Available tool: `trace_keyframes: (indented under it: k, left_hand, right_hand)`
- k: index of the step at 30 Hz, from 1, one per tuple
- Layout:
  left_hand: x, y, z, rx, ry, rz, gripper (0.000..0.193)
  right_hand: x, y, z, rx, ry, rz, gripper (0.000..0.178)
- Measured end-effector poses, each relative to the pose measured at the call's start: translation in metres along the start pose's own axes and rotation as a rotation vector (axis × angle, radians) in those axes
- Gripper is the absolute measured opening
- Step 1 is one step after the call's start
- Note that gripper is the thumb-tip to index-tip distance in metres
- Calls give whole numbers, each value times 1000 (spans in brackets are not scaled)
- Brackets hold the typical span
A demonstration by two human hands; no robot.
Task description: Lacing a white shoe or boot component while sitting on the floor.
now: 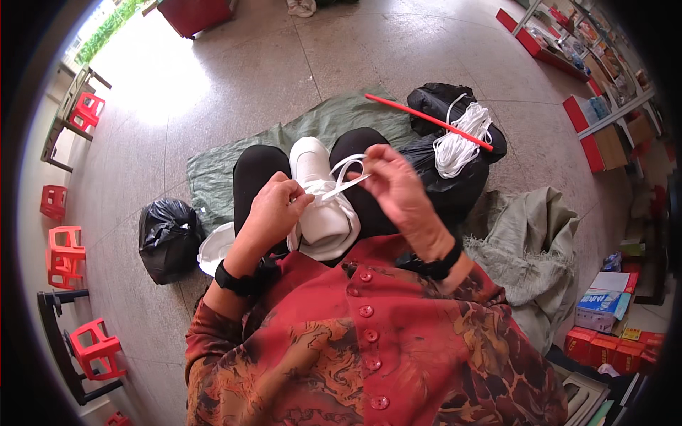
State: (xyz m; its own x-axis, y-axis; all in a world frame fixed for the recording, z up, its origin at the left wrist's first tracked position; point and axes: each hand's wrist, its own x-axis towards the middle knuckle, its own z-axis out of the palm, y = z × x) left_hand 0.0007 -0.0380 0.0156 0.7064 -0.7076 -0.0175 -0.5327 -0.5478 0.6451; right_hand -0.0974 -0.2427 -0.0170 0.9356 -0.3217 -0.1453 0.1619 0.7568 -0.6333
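A white shoe [310, 160] is held between my knees, its toe pointing away from me and its tongue toward me. White shoelace [339, 186] crosses its upper and rises in loops to the right. My right hand [396, 186] pinches the lace between thumb and fingertips, a little above my right knee. On the shoe's left side my left hand [273, 206] is closed, thumb against forefinger, at the lace's other side; its fingertips partly hide what they grip. A second white shoe [215, 248] shows in part beside my left thigh.
A bundle of white laces [455, 153] and a red stick [433, 122] lie on black plastic bags [435, 99] at right. Another black bag [169, 238] is at left. A green sheet [220, 167] covers floor ahead; a greyish sack [529, 238] lies right. Red stools [96, 348] line the left.
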Motion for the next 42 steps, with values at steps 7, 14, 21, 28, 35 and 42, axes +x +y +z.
trace_keyframes:
  k: [7, 14, 21, 28, 35, 42]
  left_hand:
    - [-6, -4, 1, 16, 89, 194, 13]
    - [-9, -9, 6, -107, 46, 162, 11]
    - [-7, -8, 9, -39, 187, 158, 6]
    - [-20, -12, 8, -111, 172, 171, 5]
    - [-22, -19, 2, -84, 124, 176, 9]
    - [51, -38, 17, -251, -180, 91, 15]
  right_hand:
    - [-40, -108, -35, -103, 144, -287, 12]
    - [-68, -161, -69, -211, 113, -397, 13]
    - [-65, -151, -66, -324, 52, -328, 12]
    - [-78, -168, -82, -249, 167, -348, 13]
    - [-97, -181, -121, -528, 317, -293, 14]
    - [-94, -128, -126, -946, 424, 57, 17]
